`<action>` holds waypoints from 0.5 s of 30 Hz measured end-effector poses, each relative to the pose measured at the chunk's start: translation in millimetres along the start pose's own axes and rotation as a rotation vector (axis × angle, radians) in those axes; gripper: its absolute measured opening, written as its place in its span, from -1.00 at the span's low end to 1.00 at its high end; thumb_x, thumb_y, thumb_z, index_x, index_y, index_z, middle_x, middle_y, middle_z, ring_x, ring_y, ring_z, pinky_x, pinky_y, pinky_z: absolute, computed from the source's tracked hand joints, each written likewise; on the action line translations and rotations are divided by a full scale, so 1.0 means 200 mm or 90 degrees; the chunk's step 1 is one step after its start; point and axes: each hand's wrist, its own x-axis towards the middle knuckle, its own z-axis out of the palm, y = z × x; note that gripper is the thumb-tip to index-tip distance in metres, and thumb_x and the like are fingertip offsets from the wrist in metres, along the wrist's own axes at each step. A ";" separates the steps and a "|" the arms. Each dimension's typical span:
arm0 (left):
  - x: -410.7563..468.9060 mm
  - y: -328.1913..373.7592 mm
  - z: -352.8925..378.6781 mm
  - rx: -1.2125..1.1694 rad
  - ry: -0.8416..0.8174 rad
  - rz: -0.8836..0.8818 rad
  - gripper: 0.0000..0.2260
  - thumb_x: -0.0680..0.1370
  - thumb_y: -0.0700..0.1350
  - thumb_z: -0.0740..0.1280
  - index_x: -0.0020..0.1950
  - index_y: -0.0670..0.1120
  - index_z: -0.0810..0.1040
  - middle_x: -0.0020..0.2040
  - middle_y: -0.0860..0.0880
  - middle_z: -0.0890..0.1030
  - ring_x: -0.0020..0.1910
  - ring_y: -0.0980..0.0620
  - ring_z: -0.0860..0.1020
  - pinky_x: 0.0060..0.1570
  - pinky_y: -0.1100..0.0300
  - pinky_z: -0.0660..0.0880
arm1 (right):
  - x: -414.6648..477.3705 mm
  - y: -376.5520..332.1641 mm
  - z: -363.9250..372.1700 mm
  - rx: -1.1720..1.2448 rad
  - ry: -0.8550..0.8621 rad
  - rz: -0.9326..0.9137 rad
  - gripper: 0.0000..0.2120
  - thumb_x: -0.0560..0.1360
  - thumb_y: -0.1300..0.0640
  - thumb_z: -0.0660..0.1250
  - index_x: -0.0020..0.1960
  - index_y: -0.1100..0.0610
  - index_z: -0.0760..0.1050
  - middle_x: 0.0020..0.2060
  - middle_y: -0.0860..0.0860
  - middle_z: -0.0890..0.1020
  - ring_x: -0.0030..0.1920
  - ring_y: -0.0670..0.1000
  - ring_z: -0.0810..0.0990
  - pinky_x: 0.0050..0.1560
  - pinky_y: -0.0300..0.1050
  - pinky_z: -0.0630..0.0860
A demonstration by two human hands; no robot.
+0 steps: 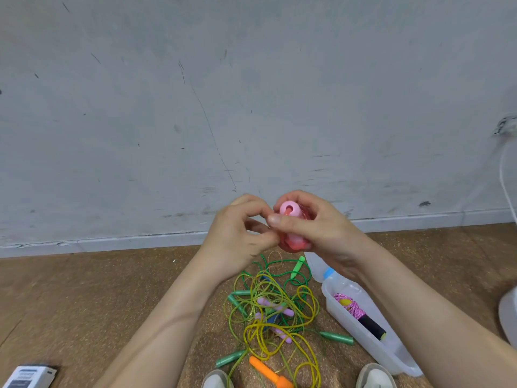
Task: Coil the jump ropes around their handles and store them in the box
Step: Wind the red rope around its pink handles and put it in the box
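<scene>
pinching pink handles [291, 212] between fingers [275, 219]

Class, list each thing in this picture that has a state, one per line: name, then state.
Pink jump rope: coiled on its handles, held in both hands.
Left hand: fingers pinching at the coil.
Right hand: closed around the coil.
Box: open, one coiled rope inside.
Rope pile: tangled loose on the floor.

Two hands [240, 233], one pink handle bundle [292, 222] held, one box [372, 348], one coiled rope [361, 315] inside, five green handles [337, 338], one orange handle [270, 372], two shoes [376, 378].
</scene>
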 end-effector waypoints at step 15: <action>0.00 -0.02 0.02 0.124 0.071 0.213 -0.82 0.36 -0.30 0.39 -0.29 -0.13 0.41 -0.21 -0.03 0.49 -0.29 -0.05 0.49 -0.35 0.02 0.51 | -0.01 -0.01 0.02 0.046 0.131 0.008 -0.74 0.19 0.25 0.29 -0.14 0.25 0.58 -0.26 0.18 0.52 -0.28 0.07 0.43 -0.14 0.10 0.48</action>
